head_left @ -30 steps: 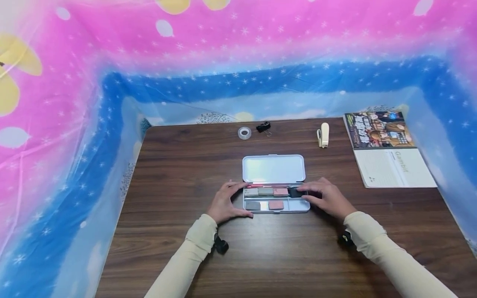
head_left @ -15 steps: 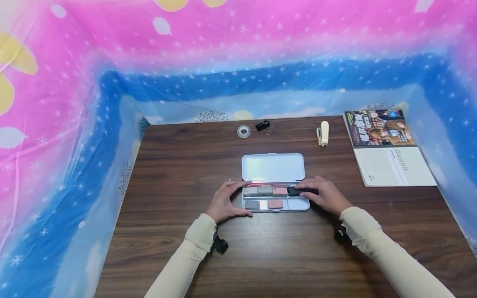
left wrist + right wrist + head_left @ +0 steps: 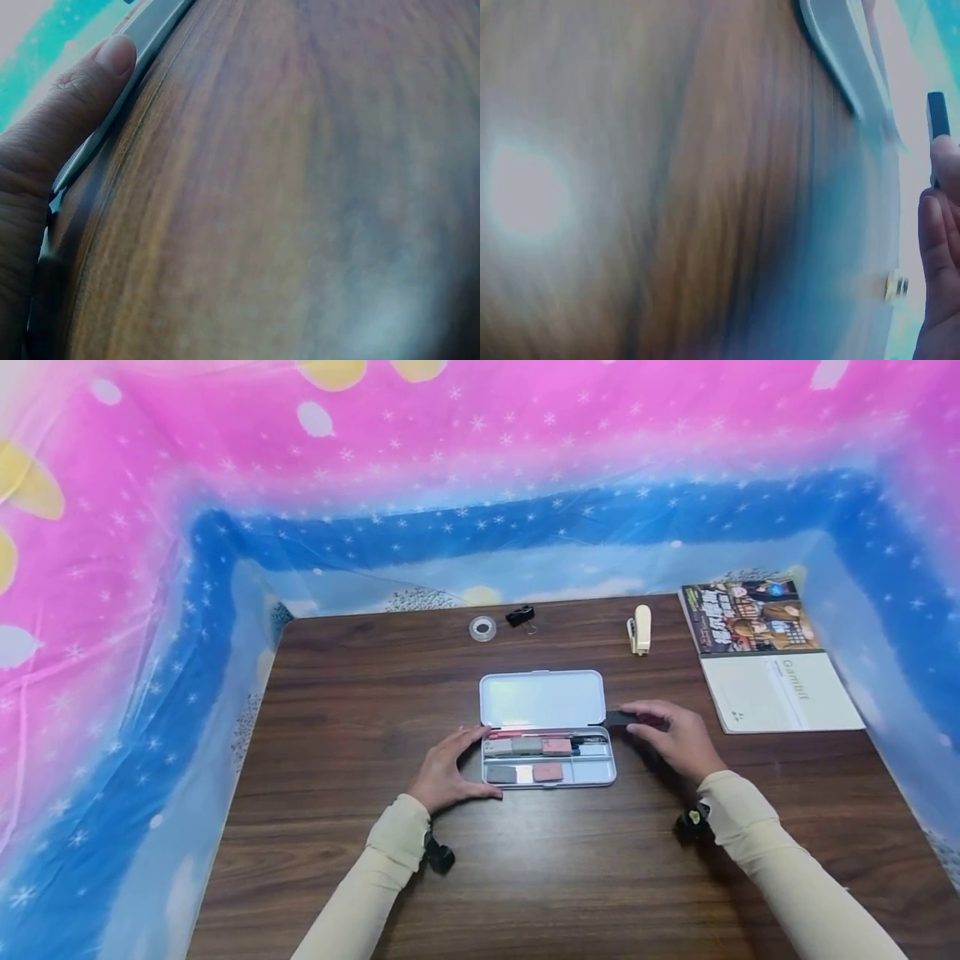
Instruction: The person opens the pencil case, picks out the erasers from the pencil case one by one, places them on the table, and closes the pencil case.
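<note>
An open white pencil case point(image 3: 588, 771) lies on the table, its lid point(image 3: 542, 698) folded back. My left hand point(image 3: 447, 771) grips its left end, the thumb point(image 3: 94, 79) along the front edge and the fingers towards the hinge. My right hand point(image 3: 675, 735) pinches a flat black rectangular block point(image 3: 619, 718), perhaps an eraser, raised just right of the lid. In the right wrist view the dark block point(image 3: 937, 116) sticks up from the fingertips. A pink block point(image 3: 547, 772) and a grey block point(image 3: 501, 773) lie in the front compartment; several more blocks and pens are behind.
At the back of the table point(image 3: 360, 693) are a tape roll point(image 3: 482, 627), a black binder clip point(image 3: 520, 616) and a cream stapler point(image 3: 640, 630). A book point(image 3: 750, 614) and a notebook point(image 3: 780, 693) lie at the right. A patterned cloth point(image 3: 420, 547) surrounds the table.
My right hand has lifted the black block out of the case's rear compartment and moved it right and away from me, uncovering dark pens. The left hand keeps its grip.
</note>
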A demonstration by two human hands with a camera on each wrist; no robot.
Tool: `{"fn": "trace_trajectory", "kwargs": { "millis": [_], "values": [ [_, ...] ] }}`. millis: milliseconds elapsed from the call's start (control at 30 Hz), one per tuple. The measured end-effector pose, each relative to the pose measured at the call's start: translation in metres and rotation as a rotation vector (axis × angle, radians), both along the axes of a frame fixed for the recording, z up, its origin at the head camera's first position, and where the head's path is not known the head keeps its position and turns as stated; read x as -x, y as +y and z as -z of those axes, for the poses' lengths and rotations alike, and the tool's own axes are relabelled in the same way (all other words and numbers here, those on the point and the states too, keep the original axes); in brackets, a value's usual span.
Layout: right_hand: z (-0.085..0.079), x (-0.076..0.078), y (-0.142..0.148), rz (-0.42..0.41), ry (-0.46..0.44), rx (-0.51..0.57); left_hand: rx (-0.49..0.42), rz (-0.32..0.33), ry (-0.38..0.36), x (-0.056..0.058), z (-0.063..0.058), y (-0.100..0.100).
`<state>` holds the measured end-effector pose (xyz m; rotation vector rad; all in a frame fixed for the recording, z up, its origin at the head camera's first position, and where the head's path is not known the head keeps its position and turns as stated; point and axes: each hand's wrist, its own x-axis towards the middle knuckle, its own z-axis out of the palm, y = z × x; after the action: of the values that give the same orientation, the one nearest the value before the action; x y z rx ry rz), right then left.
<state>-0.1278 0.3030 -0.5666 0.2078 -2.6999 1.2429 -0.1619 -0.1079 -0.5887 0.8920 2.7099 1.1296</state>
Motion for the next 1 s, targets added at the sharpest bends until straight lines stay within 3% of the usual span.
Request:
{"fn": "trace_trajectory", "kwargs": {
  "millis": [233,533,767,1000],
  "values": [
    [0.012,0.028,0.032,0.11,-0.062,-0.086,0.003,0.005,0.024,0.001,0.002,-0.001],
    [0.015,0.06,0.033,0.104,-0.137,-0.098,0.014,0.009,0.02,0.002,0.003,0.0],
    [0.015,0.065,0.029,0.126,-0.204,-0.065,0.0,0.015,0.022,0.002,0.003,-0.001],
    [0.017,0.063,0.03,0.123,-0.198,-0.053,-0.015,0.006,0.031,0.002,0.002,0.0]
  ]
}}
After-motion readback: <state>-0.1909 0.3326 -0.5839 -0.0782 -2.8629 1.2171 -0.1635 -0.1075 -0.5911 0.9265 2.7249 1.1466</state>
